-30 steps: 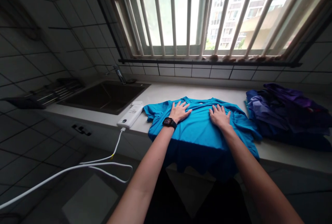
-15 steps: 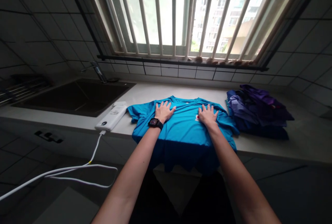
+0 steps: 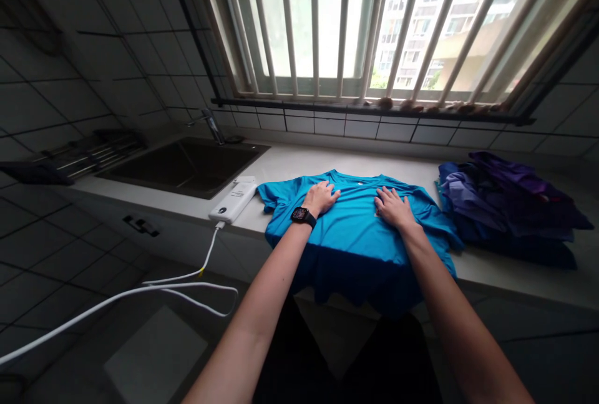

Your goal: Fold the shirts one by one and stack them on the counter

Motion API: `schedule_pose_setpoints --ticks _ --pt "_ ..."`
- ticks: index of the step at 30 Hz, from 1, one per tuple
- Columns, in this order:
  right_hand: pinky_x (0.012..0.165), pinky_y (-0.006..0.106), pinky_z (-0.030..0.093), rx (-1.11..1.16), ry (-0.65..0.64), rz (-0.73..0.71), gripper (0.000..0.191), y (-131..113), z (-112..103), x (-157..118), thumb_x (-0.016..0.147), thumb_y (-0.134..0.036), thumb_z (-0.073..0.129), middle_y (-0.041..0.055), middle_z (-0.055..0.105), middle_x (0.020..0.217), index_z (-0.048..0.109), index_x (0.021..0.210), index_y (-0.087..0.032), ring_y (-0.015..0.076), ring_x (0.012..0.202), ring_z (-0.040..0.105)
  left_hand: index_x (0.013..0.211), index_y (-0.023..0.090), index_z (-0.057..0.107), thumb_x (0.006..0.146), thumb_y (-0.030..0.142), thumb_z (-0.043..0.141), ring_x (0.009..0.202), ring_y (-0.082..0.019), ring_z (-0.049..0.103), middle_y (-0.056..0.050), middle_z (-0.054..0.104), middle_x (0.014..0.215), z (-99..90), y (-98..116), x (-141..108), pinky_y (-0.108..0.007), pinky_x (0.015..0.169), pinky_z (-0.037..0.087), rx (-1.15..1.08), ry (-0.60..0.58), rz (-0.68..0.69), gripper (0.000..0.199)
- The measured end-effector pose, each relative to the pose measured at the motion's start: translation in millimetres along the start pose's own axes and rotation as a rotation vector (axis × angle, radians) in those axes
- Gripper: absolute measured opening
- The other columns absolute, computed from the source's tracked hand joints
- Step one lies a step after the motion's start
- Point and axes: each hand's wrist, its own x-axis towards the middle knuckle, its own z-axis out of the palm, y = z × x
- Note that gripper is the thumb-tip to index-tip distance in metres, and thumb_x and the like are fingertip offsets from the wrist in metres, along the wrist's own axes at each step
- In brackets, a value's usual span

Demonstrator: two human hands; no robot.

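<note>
Blue T-shirt (image 3: 355,229) lies straight ahead, long axis running away from the body, collar far, hem over the desk (image 3: 299,164) edge; left hand (image 3: 321,198) and right hand (image 3: 394,207) spread flat on its chest, equally near, gripping nothing.

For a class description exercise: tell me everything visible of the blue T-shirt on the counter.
The T-shirt is bright blue, short-sleeved and round-necked, of thin, smooth-looking knit. It lies spread on a pale countertop, collar toward the window, sleeves out sideways, its lower part hanging over the front edge in shadow. The person's left hand and right hand rest flat on its chest.
</note>
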Motion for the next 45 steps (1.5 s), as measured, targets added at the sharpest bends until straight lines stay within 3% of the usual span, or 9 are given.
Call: schedule_pose_setpoints --ticks 6,13,21,28,32,37,39,42,45 --pt "0.128 0.059 0.022 0.054 0.009 0.102 0.059 -0.5 0.7 0.0 0.108 -0.038 0.027 0.0135 0.030 0.174 0.044 0.161 -0.016 0.0293 0.161 0.026 0.121 0.011 0.075 0.108 0.040 0.038 0.129 -0.029 0.062 -0.018 0.072 0.131 -3.2 2.4 -1.7 -0.043 0.118 0.040 0.051 0.042 -0.006 0.049" --pt "0.126 0.067 0.018 0.119 0.140 0.341 0.061 -0.2 -4.3 -2.0 0.107 -0.037 0.025 0.0246 0.039 0.167 0.055 0.151 -0.008 0.0369 0.156 0.034 0.150 0.020 0.058 0.106 0.052 0.036 0.152 -0.036 0.041 -0.013 0.049 0.164 2.9 -1.0 -2.2 -0.058 0.126 0.026 -0.012 -0.038 -0.198 0.059" --pt "0.131 0.054 0.020 0.075 0.048 -0.032 0.055 -6.0 -8.1 -1.1 0.108 -0.035 0.032 0.0076 0.040 0.170 0.050 0.158 -0.020 0.0255 0.160 0.030 0.137 0.017 0.067 0.106 0.045 0.039 0.144 -0.028 0.052 -0.016 0.061 0.152 -0.2 -1.4 0.8 -0.047 0.130 0.024 -0.005 -0.013 -0.024 0.051" --pt "0.129 0.064 0.016 0.000 -0.139 -0.061 0.057 -10.9 -13.4 -0.5 0.111 -0.036 0.022 0.0055 0.019 0.177 0.034 0.166 -0.024 0.0280 0.164 0.015 0.153 0.021 0.055 0.107 0.045 0.035 0.156 -0.029 0.038 -0.013 0.044 0.167 2.2 -2.8 2.0 -0.052 0.130 0.023 -0.020 -0.104 -0.051 0.055" --pt "0.129 0.061 0.018 0.035 -0.134 -0.051 0.057 -12.2 -22.7 -1.4 0.111 -0.035 0.022 0.0078 0.025 0.176 0.036 0.165 -0.023 0.0279 0.163 0.019 0.162 0.022 0.042 0.108 0.049 0.029 0.162 -0.027 0.024 -0.012 0.032 0.173 2.0 -4.2 4.4 -0.055 0.131 0.016 -0.031 -0.180 -0.080 0.062" --pt "0.114 0.036 0.044 0.122 0.224 0.205 0.052 31.6 -43.6 -41.9 0.106 -0.026 0.028 0.0160 0.058 0.154 0.059 0.148 -0.017 0.0269 0.138 0.057 0.166 0.019 0.033 0.108 0.050 0.027 0.164 -0.028 0.018 -0.012 0.023 0.176 2.4 -5.5 7.6 -0.054 0.132 0.012 -0.043 -0.227 -0.096 0.067" --pt "0.104 0.036 0.050 0.108 0.300 0.363 0.049 60.4 -51.6 -69.5 0.103 -0.026 0.035 0.0203 0.066 0.140 0.063 0.141 -0.015 0.0294 0.124 0.067 0.167 0.018 0.032 0.108 0.050 0.027 0.164 -0.029 0.018 -0.013 0.022 0.176 4.9 -6.3 9.5 -0.054 0.132 0.012 -0.043 -0.227 -0.100 0.068" --pt "0.094 0.040 0.054 0.090 0.205 0.573 0.048 92.2 -57.1 -103.6 0.100 -0.038 0.052 0.0216 0.071 0.124 0.061 0.139 -0.013 0.0333 0.112 0.072 0.167 0.019 0.032 0.107 0.050 0.027 0.163 -0.030 0.019 -0.013 0.023 0.176 9.6 -7.7 12.5 -0.056 0.131 0.013 -0.048 -0.219 -0.101 0.068" --pt "0.088 0.039 0.054 0.103 0.123 0.572 0.051 97.9 -52.6 -117.0 0.096 -0.053 0.062 0.0194 0.075 0.116 0.065 0.130 -0.015 0.0342 0.109 0.073 0.167 0.018 0.033 0.108 0.050 0.029 0.163 -0.030 0.020 -0.013 0.023 0.175 12.4 -8.7 14.1 -0.058 0.131 0.015 -0.051 -0.212 -0.106 0.067"
